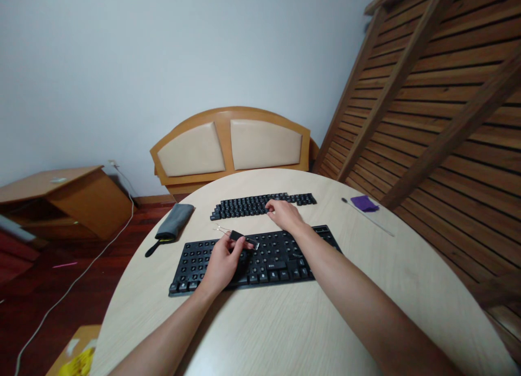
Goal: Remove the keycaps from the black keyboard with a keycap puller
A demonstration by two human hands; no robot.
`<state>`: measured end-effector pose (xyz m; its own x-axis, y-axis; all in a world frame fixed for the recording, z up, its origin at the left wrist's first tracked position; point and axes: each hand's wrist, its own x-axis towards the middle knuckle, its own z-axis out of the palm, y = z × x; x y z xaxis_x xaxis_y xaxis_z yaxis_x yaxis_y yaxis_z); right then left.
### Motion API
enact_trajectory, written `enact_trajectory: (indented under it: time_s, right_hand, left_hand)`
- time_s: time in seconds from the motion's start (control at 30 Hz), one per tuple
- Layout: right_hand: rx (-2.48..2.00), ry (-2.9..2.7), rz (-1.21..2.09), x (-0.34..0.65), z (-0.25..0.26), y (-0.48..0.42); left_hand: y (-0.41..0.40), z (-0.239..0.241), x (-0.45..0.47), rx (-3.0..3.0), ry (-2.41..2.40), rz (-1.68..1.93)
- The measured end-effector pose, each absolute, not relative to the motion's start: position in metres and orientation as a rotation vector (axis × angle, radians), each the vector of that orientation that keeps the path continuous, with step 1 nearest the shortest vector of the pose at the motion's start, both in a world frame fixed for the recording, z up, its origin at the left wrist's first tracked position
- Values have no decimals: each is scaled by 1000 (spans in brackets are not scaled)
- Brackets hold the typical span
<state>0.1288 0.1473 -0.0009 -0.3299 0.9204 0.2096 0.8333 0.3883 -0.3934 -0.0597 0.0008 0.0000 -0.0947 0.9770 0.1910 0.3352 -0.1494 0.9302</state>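
Observation:
My left hand (226,259) is closed around the black handle of a keycap puller (236,235), whose thin wire loops point up and to the left. This hand is over the keyboard (191,267), a black one with most of its keycaps off and bare switches showing. A few caps still sit along its front row. Beyond it, loose black keycaps (240,206) stand in neat rows. My right hand (283,214) reaches over the keyboard to the near edge of these rows, its fingertips pinched at a keycap there.
On the round table (252,332), a grey pouch (176,221) lies at the left. A purple cloth (364,203) and a thin brush-like stick (368,217) lie at the right. Behind the table stands a padded headboard (228,140), with wooden slats (439,126) leaning at the right.

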Motion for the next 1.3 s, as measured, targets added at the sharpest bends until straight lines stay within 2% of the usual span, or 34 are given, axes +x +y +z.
enact_trajectory:
  time_s: [0.5,0.7,1.03,1.3]
  right_hand:
    - [-1532,-2264,323,129,5,142]
    - [-1518,-2334,303,131,25,134]
    - [-1273,-2841,717,146,71,96]
    - [-1276,-2806,652,152,72,63]
  left_hand:
    - [-1,0,-61,1574,1460,1248]
    - [-5,1,-61,1675,1508,1170]
    - [-3,6,-69,1751,1543,1074]
    - [-14,13,-64,1826,1591,1144]
